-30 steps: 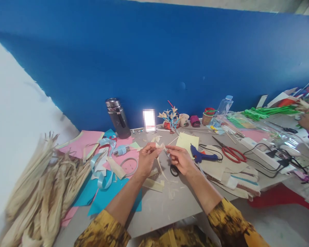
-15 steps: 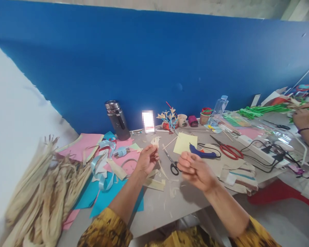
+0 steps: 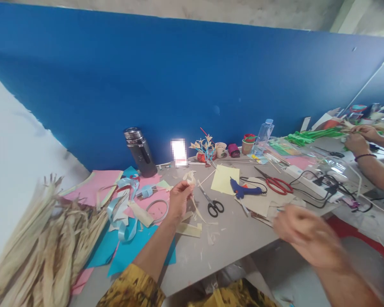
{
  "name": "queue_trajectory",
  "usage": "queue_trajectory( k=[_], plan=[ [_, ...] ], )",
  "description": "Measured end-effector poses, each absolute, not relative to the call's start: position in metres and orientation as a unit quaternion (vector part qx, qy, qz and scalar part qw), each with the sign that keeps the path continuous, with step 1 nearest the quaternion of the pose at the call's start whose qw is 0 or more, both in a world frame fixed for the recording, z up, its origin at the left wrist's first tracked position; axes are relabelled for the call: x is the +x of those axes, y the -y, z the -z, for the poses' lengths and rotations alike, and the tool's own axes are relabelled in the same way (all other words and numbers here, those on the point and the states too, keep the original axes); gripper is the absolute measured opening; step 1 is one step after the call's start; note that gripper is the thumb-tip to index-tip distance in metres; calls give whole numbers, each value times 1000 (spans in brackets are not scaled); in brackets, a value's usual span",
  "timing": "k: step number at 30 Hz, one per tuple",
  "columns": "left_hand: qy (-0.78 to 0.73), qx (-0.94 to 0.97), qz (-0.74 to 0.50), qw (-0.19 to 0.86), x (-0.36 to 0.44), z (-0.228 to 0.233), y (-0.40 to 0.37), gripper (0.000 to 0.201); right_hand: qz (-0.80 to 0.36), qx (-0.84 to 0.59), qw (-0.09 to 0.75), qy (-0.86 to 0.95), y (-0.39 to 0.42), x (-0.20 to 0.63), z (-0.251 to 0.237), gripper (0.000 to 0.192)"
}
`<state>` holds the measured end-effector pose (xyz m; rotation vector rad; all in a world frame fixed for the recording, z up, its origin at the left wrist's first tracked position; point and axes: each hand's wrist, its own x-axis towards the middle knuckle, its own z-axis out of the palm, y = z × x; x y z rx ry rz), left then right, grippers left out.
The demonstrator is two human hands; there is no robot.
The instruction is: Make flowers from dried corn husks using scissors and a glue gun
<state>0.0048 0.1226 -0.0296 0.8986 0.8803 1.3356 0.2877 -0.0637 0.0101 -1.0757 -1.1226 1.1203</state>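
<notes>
Your left hand point(image 3: 178, 198) pinches the husk strip point(image 3: 195, 200), long axis trailing down toward the table point(image 3: 237, 234). Your right hand point(image 3: 302, 234) sits well right, blurred; finger state unclear.

Centre of frame: a left hand point(image 3: 178, 199) pinches a pale folded leaf strip point(image 3: 190, 176) above a cluttered grey table point(image 3: 230, 238). The right hand point(image 3: 302, 234), blurred, hangs lower right. Black-handled scissors point(image 3: 213, 205) lie between them; dried husks point(image 3: 35, 247) fill the lower left.
</notes>
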Motion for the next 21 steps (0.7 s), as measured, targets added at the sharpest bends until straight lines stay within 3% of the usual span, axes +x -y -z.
queue_trajectory(
  k=[3,9,10,14,19,21],
  plan=[
    [-395,480,-570,537,6,25,-116,22,-391,-521,512,560,22,239,-16,31],
    [-381,590,-529,478,6,18,-107,14,-378,-506,516,578,-50,198,-12,28],
    [-378,602,-521,472,6,18,-107,14,-378,-498,535,567,-59,195,-11,28],
    [-358,618,-508,481,8,21,-106,13,-441,-457,508,582,-85,190,-6,61],
    [-338,589,-502,536,11,23,-107,36,-477,-448,475,588,-100,188,2,57],
    [-336,562,-506,562,11,24,-109,34,-479,-452,476,584,-104,189,1,53]
  ],
)
